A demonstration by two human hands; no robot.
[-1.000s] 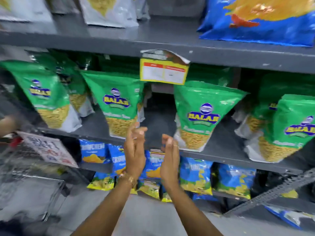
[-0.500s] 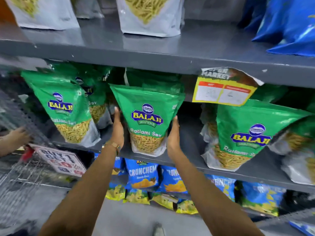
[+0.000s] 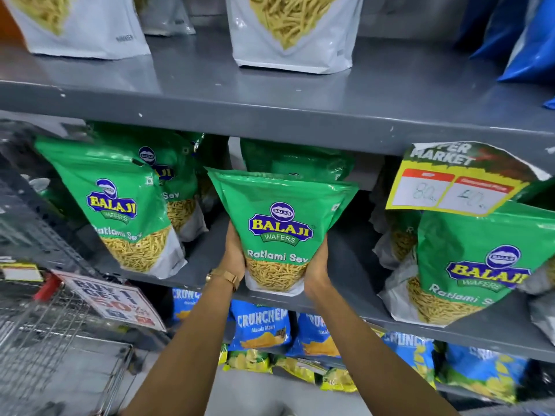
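A green Balaji Ratlami Sev bag (image 3: 280, 223) stands upright at the front of the grey middle shelf (image 3: 348, 265). My left hand (image 3: 235, 256) cups its lower left side and my right hand (image 3: 318, 265) cups its lower right side. The fingers of both hands wrap behind the bag and are mostly hidden. The bag's white bottom edge sits at the shelf's front lip. A gold bracelet (image 3: 223, 276) is on my left wrist. A second green bag (image 3: 297, 157) stands right behind the held one.
More green bags stand to the left (image 3: 120, 211) and right (image 3: 480, 265). A yellow price tag (image 3: 459, 187) hangs from the upper shelf, which carries white bags (image 3: 288, 31). Blue Crunchem packets (image 3: 261, 322) fill the shelf below. A wire trolley (image 3: 45, 340) with a sale sign (image 3: 111, 301) stands at the left.
My empty hands rose to the shelf and closed on the two sides of the green bag. The view has shifted left and closer to it.
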